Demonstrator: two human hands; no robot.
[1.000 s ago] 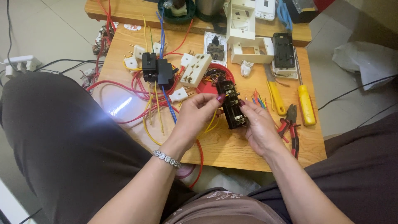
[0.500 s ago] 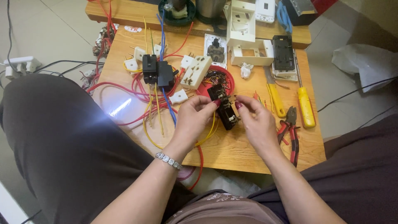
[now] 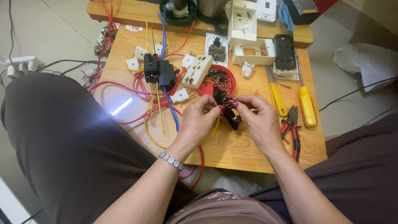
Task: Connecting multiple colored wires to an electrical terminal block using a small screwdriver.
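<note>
Both hands meet over the middle of the small wooden table (image 3: 232, 153) and are closed on one black socket part (image 3: 230, 114). The left hand (image 3: 199, 120) pinches its upper end with thumb and fingertips; I judge this keeps it steady. The right hand (image 3: 259, 120) pinches it from the 3 o'clock side, the fingertips almost touching those of the left hand, probably for fine work on its small contacts. The part is tilted, its lower end pointing to 5 o'clock between the two palms.

At 12 o'clock from the hands lies a red dish (image 3: 219, 81) with small metal pieces, near enough to take from. At 3 o'clock, beside the right hand, lie a yellow screwdriver (image 3: 307, 108) and red pliers (image 3: 292, 128). At 10 o'clock lie red wires (image 3: 137, 89) and a white socket (image 3: 197, 71).
</note>
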